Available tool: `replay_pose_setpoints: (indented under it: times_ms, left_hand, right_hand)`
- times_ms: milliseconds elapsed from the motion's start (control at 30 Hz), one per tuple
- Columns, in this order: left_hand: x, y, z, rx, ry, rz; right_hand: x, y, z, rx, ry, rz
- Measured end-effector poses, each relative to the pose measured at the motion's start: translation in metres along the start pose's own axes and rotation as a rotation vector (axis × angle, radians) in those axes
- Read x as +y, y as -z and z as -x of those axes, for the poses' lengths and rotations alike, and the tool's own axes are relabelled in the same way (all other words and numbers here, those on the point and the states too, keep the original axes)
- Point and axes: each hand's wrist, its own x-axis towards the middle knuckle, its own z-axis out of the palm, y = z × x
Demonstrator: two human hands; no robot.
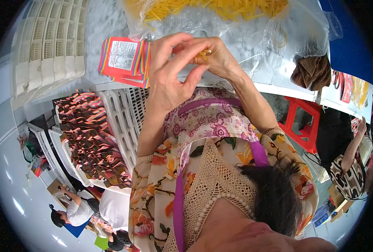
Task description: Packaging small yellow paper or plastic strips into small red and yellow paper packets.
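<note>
Over the near part of a white table, my left hand (169, 73) and my right hand (220, 61) meet. The fingers of my right hand curl around a small yellow piece (203, 55), mostly hidden by the fingers. Stretched toward it, the left hand's fingers are open, with the thumb apart below. Beside my left hand lies a stack of pink-red cards (122, 55) with striped edges and a white label on top. Beyond both hands, many thin yellow strips (211, 7) lie on clear plastic sheeting (302, 27).
White slatted plastic crates (47, 54) stand at the left. Below the table edge, another crate (119, 122) sits by rows of dark, striped-edged packets (89, 134). A brown cloth (312, 73) rests at the right, above a red stool (302, 124). Other people work nearby.
</note>
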Motion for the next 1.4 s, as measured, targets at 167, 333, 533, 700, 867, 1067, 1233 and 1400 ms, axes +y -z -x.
replay_pose_setpoints:
  times_ms: [167,333,533,700,867,1067,1233,1400]
  left_hand:
    - [-0.01,-0.017,0.005,0.053,-0.045,-0.004]
    - [-0.014,-0.015,0.006,0.029,-0.049,-0.08]
    - [-0.012,0.0,0.007,-0.039,0.034,-0.209]
    - [-0.059,0.046,0.052,0.195,0.53,-0.19]
    - [-0.088,0.051,0.087,0.11,0.604,-0.427]
    - [-0.08,0.045,0.08,0.078,0.448,-0.616]
    - [-0.048,0.02,0.04,0.074,0.543,-0.079]
    - [-0.071,-0.037,-0.029,-0.134,0.062,-0.162]
  right_hand:
    - [0.006,-0.002,0.0,0.014,-0.028,0.119]
    - [-0.004,-0.007,0.002,0.016,-0.081,0.276]
    - [0.011,0.005,-0.006,-0.019,0.015,0.138]
    - [0.007,0.042,-0.044,0.265,0.38,1.048]
    - [0.026,0.048,-0.089,0.122,0.199,1.471]
    - [0.055,0.062,-0.105,0.228,0.534,1.623]
    - [0.036,0.067,-0.08,0.197,0.545,1.479]
    - [0.05,0.091,-0.064,0.62,0.497,0.987]
